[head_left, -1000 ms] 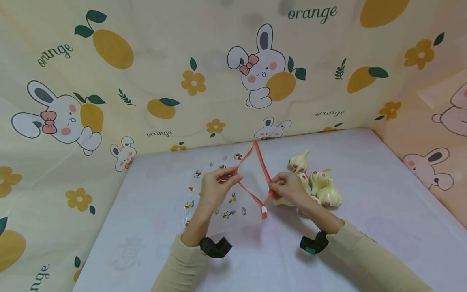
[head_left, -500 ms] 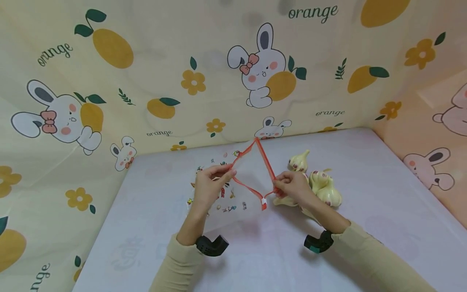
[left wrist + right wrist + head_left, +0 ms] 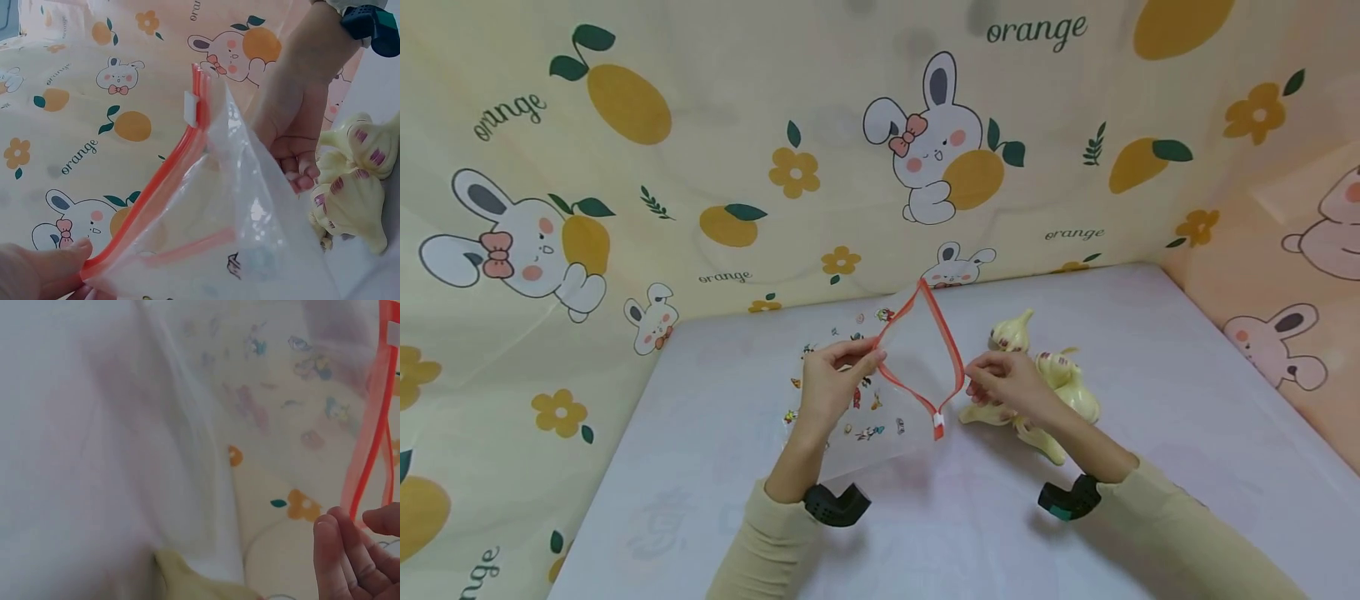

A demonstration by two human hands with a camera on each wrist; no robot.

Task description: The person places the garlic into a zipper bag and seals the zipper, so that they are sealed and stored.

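Note:
A clear zip bag (image 3: 880, 454) with small cartoon prints and a red zip edge is held up over the table, its mouth spread in a diamond. My left hand (image 3: 838, 375) pinches the left side of the red edge between thumb and fingers. Just off the opposite side, my right hand (image 3: 1011, 383) has its fingertips close to the red edge, thumb and fingers apart and holding nothing. A white slider (image 3: 191, 109) sits near one end of the zip. Several garlic bulbs (image 3: 1078, 398) lie beside and behind the right hand, which partly hides them.
The table has a pale cloth (image 3: 700, 467). Behind it and at the sides hangs a curtain (image 3: 820, 83) printed with rabbits and oranges. One garlic bulb (image 3: 1012, 332) lies farther back than the others. Black wrist cameras (image 3: 837, 505) sit on both wrists.
The bag's mouth has widened as both hands moved apart. My right hand has let go of the red edge and shifted slightly right; the left still pinches it.

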